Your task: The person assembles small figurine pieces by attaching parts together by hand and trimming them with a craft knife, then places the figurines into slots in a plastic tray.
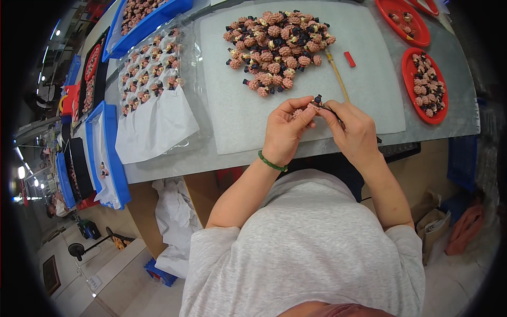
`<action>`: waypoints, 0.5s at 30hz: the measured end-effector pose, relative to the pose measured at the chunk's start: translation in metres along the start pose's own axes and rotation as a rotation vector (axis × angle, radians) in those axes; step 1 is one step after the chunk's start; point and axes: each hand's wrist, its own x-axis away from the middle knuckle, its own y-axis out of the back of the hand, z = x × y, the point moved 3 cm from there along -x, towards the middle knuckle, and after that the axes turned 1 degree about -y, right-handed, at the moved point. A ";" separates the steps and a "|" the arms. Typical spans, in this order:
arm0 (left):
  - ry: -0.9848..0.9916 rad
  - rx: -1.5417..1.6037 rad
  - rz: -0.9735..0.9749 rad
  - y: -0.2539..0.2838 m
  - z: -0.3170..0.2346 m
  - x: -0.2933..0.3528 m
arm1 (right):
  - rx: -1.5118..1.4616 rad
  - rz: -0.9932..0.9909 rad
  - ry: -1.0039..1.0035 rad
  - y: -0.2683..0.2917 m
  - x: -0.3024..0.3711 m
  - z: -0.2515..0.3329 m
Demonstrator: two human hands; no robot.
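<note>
Over the front edge of the work mat, my two hands meet. My left hand (284,131), a green bead bracelet on its wrist, pinches a small figurine (317,99) with a dark hat and a bumpy pink body. My right hand (357,132) is closed on a slim dark tool (338,118), its tip against or close to the figurine; its exact kind is hidden by my fingers. Beyond them on the white foam mat (232,121) lies a large heap of similar pink figurines (274,50). A thin wooden-handled brush or stick (338,76) points from the heap toward my right hand.
A small red block (349,59) lies right of the heap. Red oval trays (442,108) with figurines stand at the right. On the left, figurines sit in rows on a sheet of white paper (153,127), beside blue trays (122,185). The table's front edge runs before my body.
</note>
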 end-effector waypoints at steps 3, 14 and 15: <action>-0.001 0.002 -0.006 0.000 0.000 0.000 | -0.020 -0.003 -0.015 0.000 0.000 0.000; -0.009 -0.006 -0.005 0.000 0.000 0.000 | -0.040 -0.009 -0.031 -0.002 0.001 -0.002; -0.004 -0.004 -0.008 -0.001 0.000 0.000 | -0.042 -0.005 -0.027 -0.001 0.001 -0.002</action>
